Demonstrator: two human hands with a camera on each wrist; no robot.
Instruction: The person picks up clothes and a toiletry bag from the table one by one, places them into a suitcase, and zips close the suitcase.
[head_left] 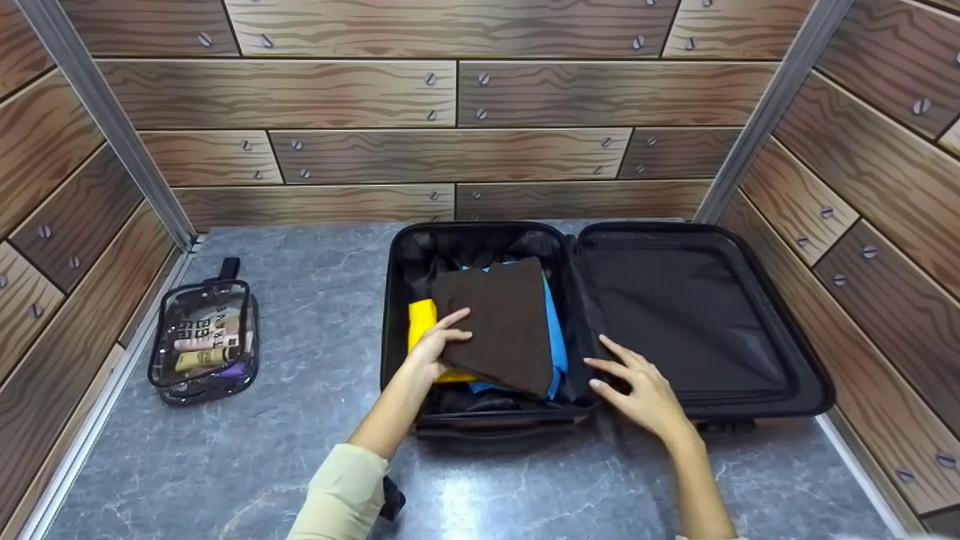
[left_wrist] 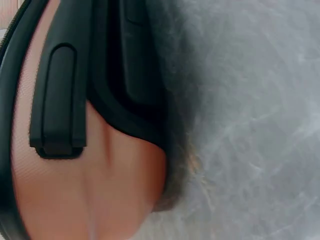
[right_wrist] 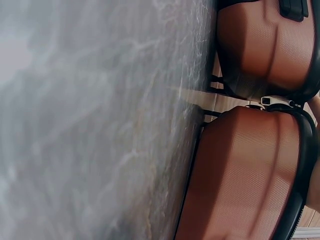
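An open suitcase lies flat, with folded clothes in its left half. On top is a dark brown folded cloth, over a blue cloth and a yellow cloth that show at its edges. My left hand rests at the brown cloth's left side, its extended fingers over the fabric. Beside the hinge side, my right hand hovers over the near inner corner of the lid, fingers spread and holding nothing. The left wrist view has the orange shell and black carry handle.
A clear toiletry pouch with several tubes lies at the left on the grey marbled table. Wood-patterned walls stand at the back and both sides. The right wrist view shows the suitcase's outer shell and a zipper pull.
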